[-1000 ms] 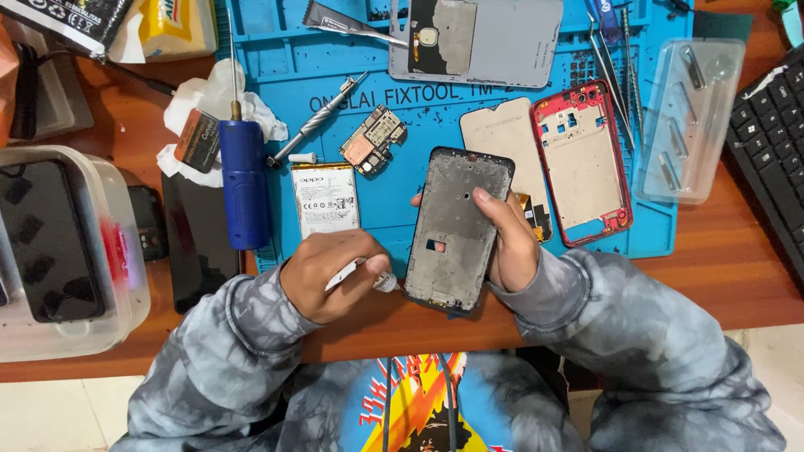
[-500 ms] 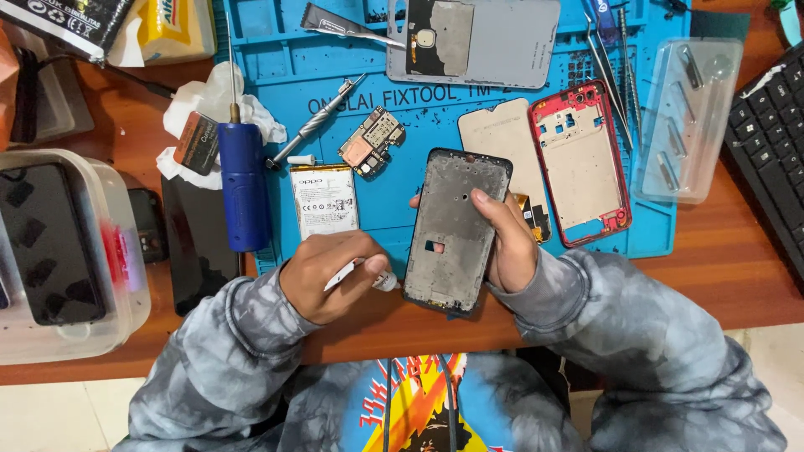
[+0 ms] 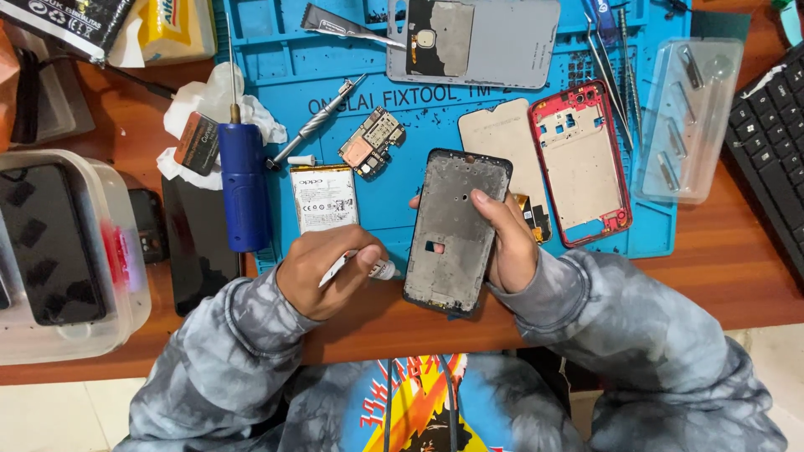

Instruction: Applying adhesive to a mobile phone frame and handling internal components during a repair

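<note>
Brown wooden surface (image 3: 720, 276) carries a blue repair mat (image 3: 402, 75), and both my forearms in grey mottled sleeves come up from the near edge. My right hand (image 3: 507, 243) has its grip closed on the dark phone frame (image 3: 456, 230): fingers wrap over the frame's right edge, one fingertip rests on its face, and the frame sits tilted half on the mat, half over the bare wood. My left hand (image 3: 327, 272) is curled in a narrow grip around a small white tube (image 3: 368, 266), its nozzle pointing at the frame's left edge, just beside it. Just beyond the left hand lies a white battery (image 3: 323, 197), with a blue electric screwdriver (image 3: 244, 184) to its left. Beyond the right hand lie a red phone frame (image 3: 584, 163) and a circuit board (image 3: 371, 142).
</note>
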